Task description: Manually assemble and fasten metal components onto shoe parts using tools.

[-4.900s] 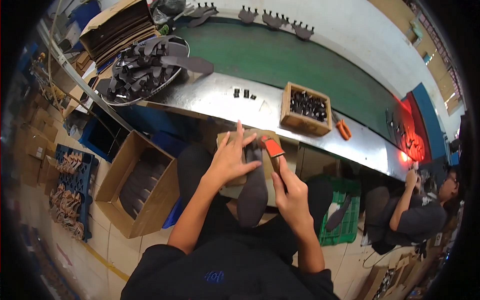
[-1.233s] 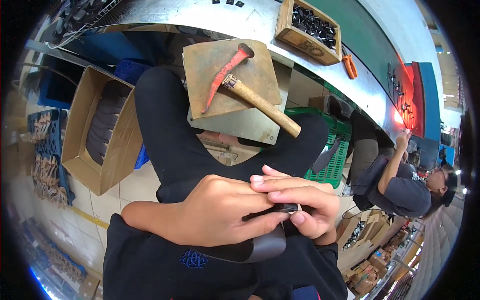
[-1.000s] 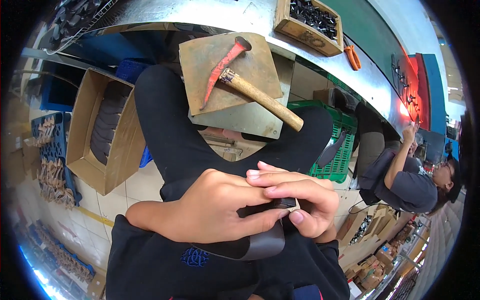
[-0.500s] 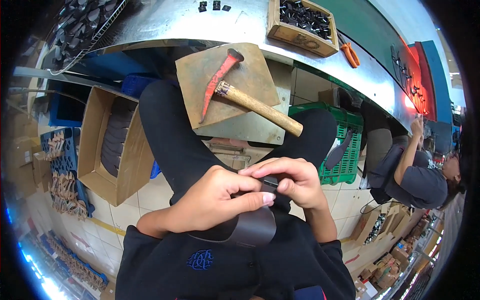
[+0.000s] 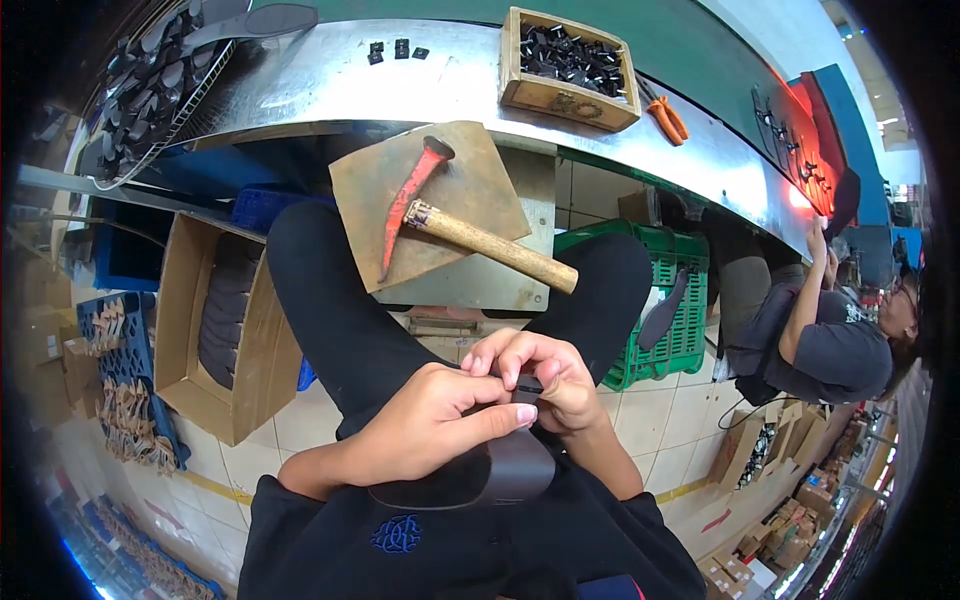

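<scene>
Gripping the sole (image 5: 518, 468) in front of the shirt (image 5: 480, 550), the left hand (image 5: 440, 420) is curled closed, while the right hand (image 5: 552, 378) pinches the black piece (image 5: 530, 384) at the sole's end, the hammer (image 5: 490, 245) lying beyond.

You can read no words or numbers; the blue emblem (image 5: 397, 534) on your black shirt (image 5: 460, 562), below your left hand (image 5: 440, 412), is illegible.

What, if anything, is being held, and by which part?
A dark sole-shaped piece, held by the left grip near one end. The right grip is at a small black block there; whether it pinches or just touches cannot be told.
</scene>
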The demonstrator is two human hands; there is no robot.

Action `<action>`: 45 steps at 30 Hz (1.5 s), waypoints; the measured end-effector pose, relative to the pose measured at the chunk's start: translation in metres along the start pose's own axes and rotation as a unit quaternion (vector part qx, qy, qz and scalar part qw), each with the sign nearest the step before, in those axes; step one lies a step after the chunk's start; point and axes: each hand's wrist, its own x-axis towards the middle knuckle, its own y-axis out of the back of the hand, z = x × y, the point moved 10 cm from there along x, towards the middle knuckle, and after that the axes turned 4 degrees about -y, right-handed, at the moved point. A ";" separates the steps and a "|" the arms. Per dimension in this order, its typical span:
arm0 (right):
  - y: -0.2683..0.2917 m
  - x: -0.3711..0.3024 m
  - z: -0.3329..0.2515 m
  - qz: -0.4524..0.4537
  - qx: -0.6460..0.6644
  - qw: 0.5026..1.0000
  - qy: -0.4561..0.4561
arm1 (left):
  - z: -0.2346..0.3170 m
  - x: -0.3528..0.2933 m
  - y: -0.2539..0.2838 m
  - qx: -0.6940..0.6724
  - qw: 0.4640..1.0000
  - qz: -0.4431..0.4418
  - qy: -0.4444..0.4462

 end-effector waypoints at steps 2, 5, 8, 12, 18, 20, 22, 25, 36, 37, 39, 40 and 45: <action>0.001 -0.001 0.000 0.007 0.011 1.000 0.007 | -0.002 0.001 0.000 -0.093 0.996 0.013 -0.011; -0.003 -0.003 -0.004 0.038 0.004 0.999 -0.003 | -0.005 -0.002 0.006 -0.097 0.995 0.029 0.003; 0.006 -0.008 -0.006 0.088 -0.081 0.992 -0.045 | 0.002 0.000 0.015 -0.071 0.993 0.072 -0.064; 0.001 -0.010 -0.028 0.099 -0.142 0.985 0.001 | -0.004 0.010 0.015 -0.035 0.992 0.074 -0.092; 0.025 -0.022 -0.050 0.254 -0.269 0.925 0.087 | -0.053 0.043 -0.004 -0.246 0.963 0.042 -0.100; 0.041 -0.035 -0.058 0.296 -0.304 0.896 0.132 | -0.069 0.037 -0.022 -0.438 0.898 -0.030 0.027; 0.055 -0.052 -0.076 0.344 -0.378 0.839 0.185 | -0.060 0.027 -0.019 -0.371 0.926 -0.028 0.062; 0.070 -0.059 -0.091 0.364 -0.355 0.827 0.240 | -0.032 0.005 -0.027 -0.239 0.955 -0.177 -0.016; 0.108 -0.067 -0.106 0.320 -0.273 0.887 0.190 | 0.153 -0.059 0.284 0.001 0.888 0.393 -0.239; 0.120 -0.072 -0.103 0.324 -0.241 0.892 0.203 | 0.174 -0.071 0.321 0.016 0.874 0.412 -0.258; 0.134 -0.081 -0.099 0.332 -0.209 0.892 0.225 | 0.190 -0.092 0.411 0.000 0.851 0.448 -0.272; 0.137 -0.085 -0.096 0.329 -0.208 0.893 0.226 | 0.187 -0.100 0.457 -0.013 0.854 0.445 -0.269; 0.160 -0.116 -0.080 0.443 -0.152 0.861 0.197 | 0.171 -0.144 0.550 0.543 0.473 0.693 0.025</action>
